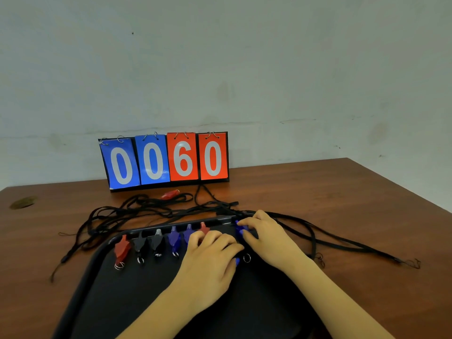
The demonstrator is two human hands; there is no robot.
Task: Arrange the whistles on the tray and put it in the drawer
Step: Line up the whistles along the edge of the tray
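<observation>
Right hand curled, fingertips pinching a blue whistle at the far right end of the row, just inside the tray's back rim. Left hand beside it, knuckles bent, fingers folded down over the whistles in the middle of the row; a sliver of blue plastic peeking out under its edge, though whether anything is actually gripped cannot be told. A metal split ring lying between the two hands on the tray floor. Further left along the same back rim, lined up side by side with mouthpieces pointing away: a red whistle, a black whistle, a black whistle with a pale tip, two more blue ones and a red one half hidden by the left fingers. Glossy moulded plastic bodies, each visible near end carrying a small shiny ring. Underneath, a black tray, matte, with rounded corners and a raised lip, resting on a reddish-brown wood-grain table. Beyond the tray, a loose tangle of black cord lanyards spread across the table, one strand trailing far right, with another red whistle among them. At the back, a flip scoreboard on wire rings: two blue cards, then two red, white digits reading 0 0 6 0. Behind, a plain pale wall, scuffed.
</observation>
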